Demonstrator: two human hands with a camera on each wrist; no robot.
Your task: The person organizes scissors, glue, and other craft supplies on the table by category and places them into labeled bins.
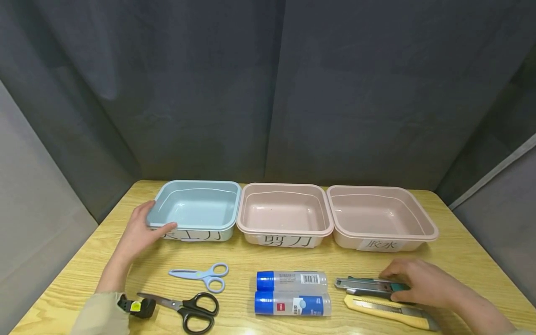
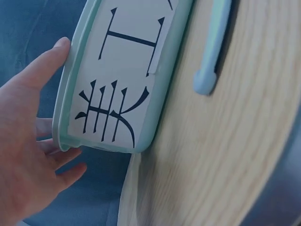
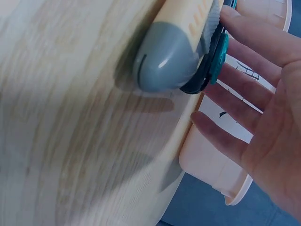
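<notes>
Up close, the left hand (image 2: pixel 23 141) rests against the corner of the pale blue tub (image 2: pixel 162 89). The thumb lies straight along the tub's rim, and the other fingers touch just under the rim at the corner. A white paper label (image 2: pixel 120 70) with large black characters covers the tub's side wall. The tub stands on the light wooden table (image 2: pixel 221 155). Near the tub, a light blue handle tip (image 2: pixel 207 80) lies on the wood, apart from the wall.
</notes>
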